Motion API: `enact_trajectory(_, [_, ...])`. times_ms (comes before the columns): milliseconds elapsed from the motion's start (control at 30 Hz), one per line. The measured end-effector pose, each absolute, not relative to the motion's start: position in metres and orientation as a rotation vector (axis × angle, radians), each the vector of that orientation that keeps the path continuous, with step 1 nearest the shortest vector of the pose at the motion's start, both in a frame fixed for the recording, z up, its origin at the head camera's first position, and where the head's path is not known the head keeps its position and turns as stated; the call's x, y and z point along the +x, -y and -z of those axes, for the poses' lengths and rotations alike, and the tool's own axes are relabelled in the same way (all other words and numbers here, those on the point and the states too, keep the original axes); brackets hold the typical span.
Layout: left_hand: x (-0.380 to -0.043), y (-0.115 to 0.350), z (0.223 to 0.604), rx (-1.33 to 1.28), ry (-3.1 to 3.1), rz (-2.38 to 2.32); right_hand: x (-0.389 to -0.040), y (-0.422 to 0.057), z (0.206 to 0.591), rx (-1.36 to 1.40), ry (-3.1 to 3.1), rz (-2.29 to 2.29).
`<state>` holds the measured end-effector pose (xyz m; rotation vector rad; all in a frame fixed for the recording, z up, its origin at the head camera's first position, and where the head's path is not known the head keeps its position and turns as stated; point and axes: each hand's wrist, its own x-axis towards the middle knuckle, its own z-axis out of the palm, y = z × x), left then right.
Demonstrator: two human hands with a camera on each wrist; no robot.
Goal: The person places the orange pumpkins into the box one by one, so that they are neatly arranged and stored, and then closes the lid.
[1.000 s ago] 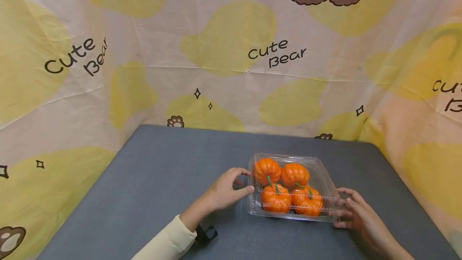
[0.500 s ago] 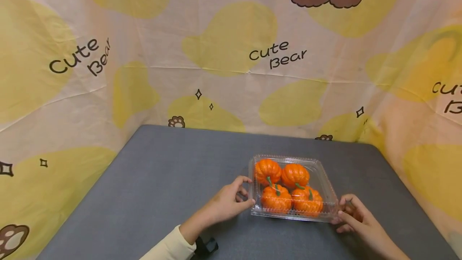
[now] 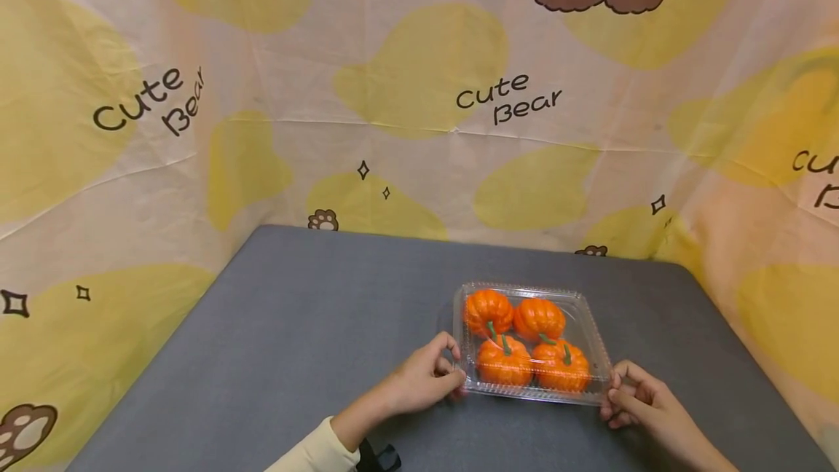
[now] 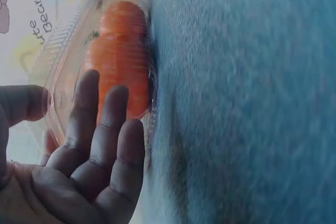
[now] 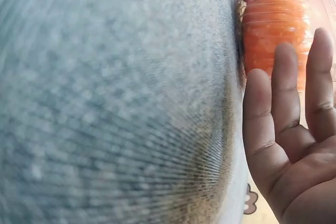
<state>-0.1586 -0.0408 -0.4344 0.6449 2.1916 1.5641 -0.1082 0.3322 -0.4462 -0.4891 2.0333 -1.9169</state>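
A clear plastic clamshell box with its lid down stands on the grey table, right of the middle. Through the lid show several small orange pumpkins with green stems, grouped toward the left side. My left hand pinches the rim at the near left corner between thumb and index finger. In the left wrist view its other fingers stretch along the box's side. At the near right corner my right hand pinches the edge; in the right wrist view three fingers lie against the box wall, the thumb out of sight.
The grey tabletop extends left of and behind the box. A printed cloth with "Cute Bear" lettering hangs along the back and both sides. A black strap sits by my left wrist.
Both hands have slid toward me along the box's sides to its near corners. Their fingers have closed from spread to pinching the rim. The box has hardly moved.
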Motion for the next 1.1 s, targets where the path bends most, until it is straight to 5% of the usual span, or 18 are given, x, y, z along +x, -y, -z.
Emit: enact_trajectory(1100, [-0.151,0.024,0.442,0.390,-1.834,-1.868,-0.117,-0.339,0.455,-0.483,-1.362,2.070])
